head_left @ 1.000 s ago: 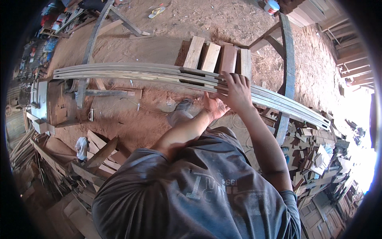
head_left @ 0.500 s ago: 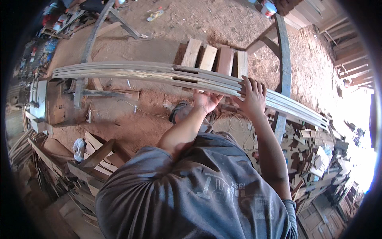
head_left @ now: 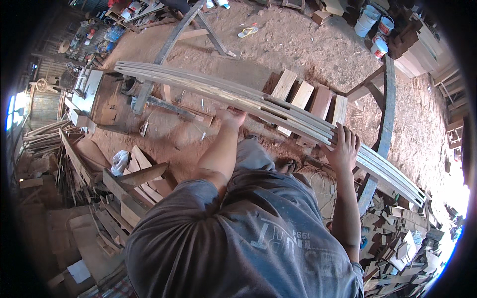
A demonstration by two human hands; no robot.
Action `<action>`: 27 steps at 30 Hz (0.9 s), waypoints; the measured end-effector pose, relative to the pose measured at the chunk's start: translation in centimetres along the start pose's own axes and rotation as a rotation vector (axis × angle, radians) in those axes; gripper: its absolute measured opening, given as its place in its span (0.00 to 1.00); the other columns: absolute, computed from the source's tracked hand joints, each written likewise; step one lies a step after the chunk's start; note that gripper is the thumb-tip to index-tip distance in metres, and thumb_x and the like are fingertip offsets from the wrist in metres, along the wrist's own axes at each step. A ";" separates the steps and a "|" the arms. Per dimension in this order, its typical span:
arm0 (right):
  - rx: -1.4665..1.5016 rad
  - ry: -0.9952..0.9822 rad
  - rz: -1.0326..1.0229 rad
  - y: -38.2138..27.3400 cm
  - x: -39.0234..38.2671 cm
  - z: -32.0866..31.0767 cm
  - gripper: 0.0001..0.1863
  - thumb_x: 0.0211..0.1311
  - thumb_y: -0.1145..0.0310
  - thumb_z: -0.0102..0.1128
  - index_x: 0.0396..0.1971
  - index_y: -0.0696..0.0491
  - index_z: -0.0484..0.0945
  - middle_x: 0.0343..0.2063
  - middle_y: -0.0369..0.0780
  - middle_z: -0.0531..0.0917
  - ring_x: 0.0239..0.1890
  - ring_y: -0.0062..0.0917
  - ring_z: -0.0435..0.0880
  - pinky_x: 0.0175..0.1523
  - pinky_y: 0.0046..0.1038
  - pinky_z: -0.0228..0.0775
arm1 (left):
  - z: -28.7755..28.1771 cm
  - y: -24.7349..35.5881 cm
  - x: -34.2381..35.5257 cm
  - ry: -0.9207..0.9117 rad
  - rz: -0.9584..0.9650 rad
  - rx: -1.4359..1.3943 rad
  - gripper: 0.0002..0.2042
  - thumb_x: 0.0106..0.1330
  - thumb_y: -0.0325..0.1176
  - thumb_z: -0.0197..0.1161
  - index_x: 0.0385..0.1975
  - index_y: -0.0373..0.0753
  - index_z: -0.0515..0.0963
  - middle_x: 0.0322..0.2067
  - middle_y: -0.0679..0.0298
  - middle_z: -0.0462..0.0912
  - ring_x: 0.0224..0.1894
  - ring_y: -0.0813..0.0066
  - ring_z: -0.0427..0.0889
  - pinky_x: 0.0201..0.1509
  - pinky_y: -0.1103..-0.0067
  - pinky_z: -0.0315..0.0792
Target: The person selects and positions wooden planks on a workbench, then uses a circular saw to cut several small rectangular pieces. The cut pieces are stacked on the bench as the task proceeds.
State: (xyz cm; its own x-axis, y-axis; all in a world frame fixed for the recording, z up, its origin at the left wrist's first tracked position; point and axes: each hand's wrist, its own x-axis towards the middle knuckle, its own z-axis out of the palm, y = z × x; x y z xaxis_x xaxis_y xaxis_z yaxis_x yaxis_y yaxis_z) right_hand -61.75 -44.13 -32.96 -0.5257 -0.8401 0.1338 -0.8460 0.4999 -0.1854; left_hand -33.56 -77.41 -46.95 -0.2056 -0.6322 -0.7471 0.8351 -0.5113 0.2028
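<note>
Several long, narrow wooden strips (head_left: 198,88) lie side by side as a bundle, slanting from the upper left down to the right. Dark slots are cut into them near the middle. My right hand (head_left: 343,149) is closed round the bundle right of the middle, with its fingers over the top and its thumb on the near side. Further left, my left hand (head_left: 233,116) is at the bundle's near edge, its fingers mostly hidden beneath the wood. Two wooden trestles, a left one (head_left: 174,37) and a right one (head_left: 386,114), stand under the bundle.
Several short boards (head_left: 320,104) lie beyond the strips. Scrap wood (head_left: 397,253) is heaped at the lower right, and more planks (head_left: 119,193) lean at the lower left. Buckets (head_left: 379,48) stand at the far right. A sandal (head_left: 247,32) lies on the dirt floor.
My left hand has moved left along the bundle from beside the right hand, where its palm faced up. My right hand keeps its grip. The whole view has shifted and turned.
</note>
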 end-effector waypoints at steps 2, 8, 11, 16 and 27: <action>-0.015 0.003 0.015 0.0 0.1 -0.2 0.48 0.48 0.53 0.81 0.70 0.47 0.69 0.61 0.40 0.76 0.68 0.36 0.72 0.78 0.49 0.52 | 0.2 1.2 1.1 -0.045 -0.003 -0.049 0.49 0.66 0.80 0.46 0.70 0.39 0.66 0.60 0.55 0.74 0.59 0.58 0.76 0.65 0.56 0.75; -0.007 -0.016 0.039 -1.0 0.5 -1.1 0.49 0.46 0.54 0.82 0.70 0.47 0.69 0.62 0.42 0.77 0.69 0.39 0.72 0.79 0.48 0.51 | 0.5 -0.1 0.4 0.008 -0.077 0.080 0.46 0.68 0.77 0.48 0.67 0.39 0.69 0.62 0.56 0.74 0.63 0.60 0.75 0.66 0.59 0.74; -0.018 -0.026 0.042 -1.1 0.7 -1.1 0.49 0.46 0.53 0.82 0.70 0.48 0.69 0.61 0.43 0.77 0.68 0.40 0.72 0.79 0.50 0.52 | -0.6 -2.9 -1.5 -0.015 -0.131 0.100 0.46 0.69 0.76 0.47 0.67 0.36 0.68 0.65 0.57 0.71 0.66 0.60 0.72 0.72 0.59 0.68; -0.029 -0.024 0.037 -1.4 0.9 -0.7 0.49 0.46 0.50 0.81 0.69 0.49 0.69 0.59 0.44 0.78 0.66 0.42 0.74 0.77 0.50 0.54 | -2.0 -4.4 -2.4 -0.003 -0.128 0.153 0.48 0.71 0.77 0.44 0.69 0.33 0.65 0.66 0.56 0.70 0.69 0.60 0.68 0.79 0.60 0.59; -0.053 -0.018 0.029 -0.8 0.9 0.2 0.49 0.45 0.50 0.81 0.69 0.48 0.69 0.61 0.43 0.77 0.67 0.40 0.73 0.77 0.50 0.55 | -2.4 -13.2 -8.3 -0.114 -0.587 0.202 0.45 0.75 0.74 0.36 0.68 0.33 0.67 0.68 0.53 0.68 0.74 0.55 0.64 0.80 0.56 0.58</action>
State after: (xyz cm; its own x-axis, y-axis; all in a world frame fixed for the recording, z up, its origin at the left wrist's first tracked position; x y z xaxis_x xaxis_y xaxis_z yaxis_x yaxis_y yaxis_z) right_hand -61.57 -45.35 -32.84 -0.5484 -0.8288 0.1113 -0.8345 0.5338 -0.1370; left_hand -41.67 -64.03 -44.96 -0.6628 -0.2655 -0.7001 0.4565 -0.8845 -0.0967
